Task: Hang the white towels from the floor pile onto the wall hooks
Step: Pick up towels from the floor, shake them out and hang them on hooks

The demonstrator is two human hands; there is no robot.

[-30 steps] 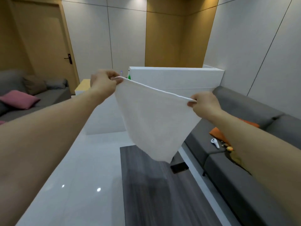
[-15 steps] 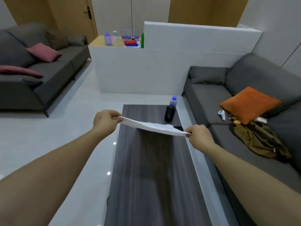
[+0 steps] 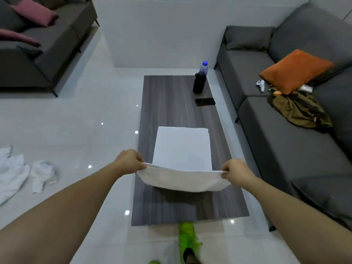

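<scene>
A white towel lies half spread on the dark wooden coffee table, its far part flat on the top. My left hand pinches the near left corner and my right hand pinches the near right corner. The near edge sags between them just above the table. More white towels lie crumpled in a pile on the floor at the left. No wall hooks are in view.
A dark bottle with a clear bottle behind it and a black phone sit at the table's far end. Grey sofas stand left and right; the right sofa holds an orange cushion, a white controller and olive cloth. My green shoe is below the table.
The towel went from hanging in the air in front of me to being lowered onto the coffee table. My view tipped downward, and both hands came down with the corners still held.
</scene>
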